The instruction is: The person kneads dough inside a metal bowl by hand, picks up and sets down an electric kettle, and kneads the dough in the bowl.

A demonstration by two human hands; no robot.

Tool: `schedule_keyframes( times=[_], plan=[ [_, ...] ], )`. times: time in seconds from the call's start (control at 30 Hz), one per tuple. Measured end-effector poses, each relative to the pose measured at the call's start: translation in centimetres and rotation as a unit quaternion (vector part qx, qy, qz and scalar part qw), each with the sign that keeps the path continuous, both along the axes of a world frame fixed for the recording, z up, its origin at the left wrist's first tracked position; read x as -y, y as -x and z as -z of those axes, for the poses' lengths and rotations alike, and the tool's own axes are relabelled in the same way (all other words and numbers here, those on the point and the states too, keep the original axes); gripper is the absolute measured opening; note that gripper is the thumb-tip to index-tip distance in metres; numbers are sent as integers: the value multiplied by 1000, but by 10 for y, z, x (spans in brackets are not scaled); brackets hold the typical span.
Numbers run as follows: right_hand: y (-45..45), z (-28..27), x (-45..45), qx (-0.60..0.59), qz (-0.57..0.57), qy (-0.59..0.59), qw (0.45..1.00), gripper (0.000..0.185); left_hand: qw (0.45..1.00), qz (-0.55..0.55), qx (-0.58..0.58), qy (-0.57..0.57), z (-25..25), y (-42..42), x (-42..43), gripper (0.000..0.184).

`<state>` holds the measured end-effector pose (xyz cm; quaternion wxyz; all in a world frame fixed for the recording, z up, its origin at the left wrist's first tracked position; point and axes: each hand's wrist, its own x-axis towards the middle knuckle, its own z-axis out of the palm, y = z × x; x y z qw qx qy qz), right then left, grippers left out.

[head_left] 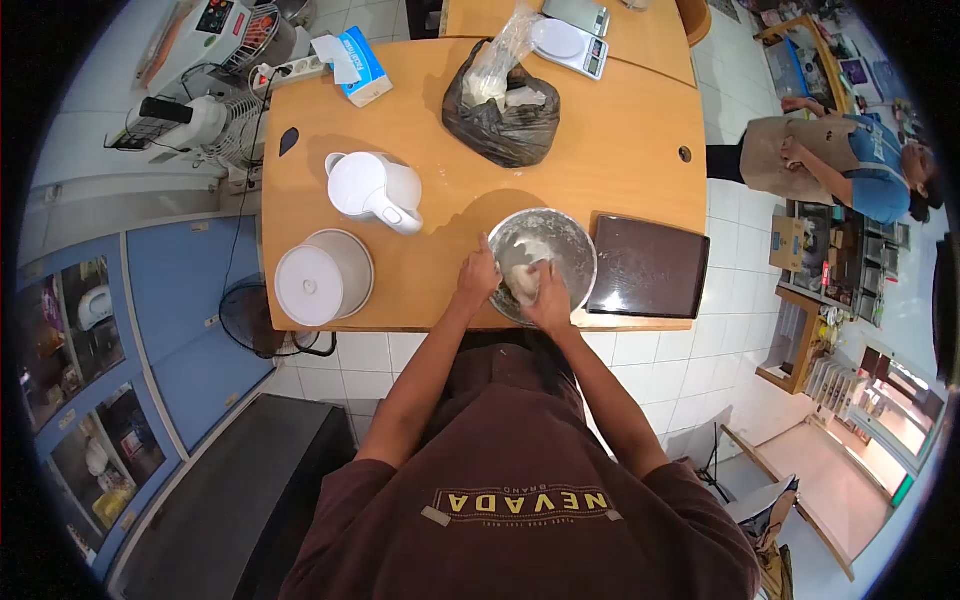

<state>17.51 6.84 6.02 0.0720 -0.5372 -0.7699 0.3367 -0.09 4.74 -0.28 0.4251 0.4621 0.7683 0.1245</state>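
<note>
A round metal mixing bowl point(575, 240) stands at the front edge of the wooden table, its inside smeared with flour. My left hand point(479, 277) grips the bowl's left rim, one finger stretched along the outside. Inside the bowl, my right hand point(549, 298) is closed on a pale lump of dough point(522, 283), its fingertips partly hidden by the dough. Loose white flour point(535, 245) lies beyond the lump. Close by on the right is a dark rectangular baking tray point(650, 265).
A white pitcher point(375, 188) and a white lidded container point(322, 280) stand on the left. Farther back are a black plastic bag point(505, 130), a kitchen scale point(568, 47) and a tissue box point(362, 70). Another person in an apron point(790, 155) stands beyond the table's right side.
</note>
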Motion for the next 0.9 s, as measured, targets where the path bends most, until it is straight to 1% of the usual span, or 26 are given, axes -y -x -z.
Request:
schedule_keyframes(
  times=[0.1, 0.2, 0.23, 0.3, 0.33, 0.37, 0.43, 0.53, 0.63, 0.73, 0.83, 0.87, 0.9],
  plan=[
    [-1, -29, -2, 75, -102, 56, 990, 60, 1000, 6, -21, -14, 5, -1, 1, 85],
    [-18, -5, 6, 158, -128, -61, 977, 69, 1000, 8, -22, 4, -2, 0, 2, 86],
    [-22, 1, 4, 153, -126, -62, 978, 70, 1000, 7, -18, 14, -7, 0, 0, 86],
    [-28, 15, -6, 143, -121, -65, 980, 74, 1000, 0, -17, -4, 1, -1, 2, 87],
    [-28, 26, -7, 117, -97, -55, 987, 75, 1000, -1, -18, -13, 3, -1, 3, 87],
    [-30, 35, -4, 94, -84, -34, 991, 72, 1000, 6, -24, -13, 4, -1, 3, 87],
    [-22, 28, -3, 48, -58, 8, 997, 68, 999, 18, -38, -14, 1, -1, 4, 88],
    [-18, 47, 7, 79, -180, -59, 979, 56, 1000, 9, -19, -18, 1, 0, 3, 89],
    [-16, 57, 10, 164, -186, -91, 965, 52, 999, 9, -46, 18, -1, -3, 2, 91],
    [-7, 67, -1, 202, -26, -100, 974, 48, 1000, -12, -8, 15, -2, -4, 4, 92],
    [8, 72, -23, 221, 66, -98, 968, 43, 999, 2, -38, 12, 2, -7, 8, 92],
    [12, 70, -30, 220, 59, -95, 969, 39, 1000, 2, -28, 11, 4, -6, 9, 92],
    [15, 76, -33, 228, 56, -98, 967, 39, 1000, 0, -18, 10, 4, -6, 8, 92]
  ],
)
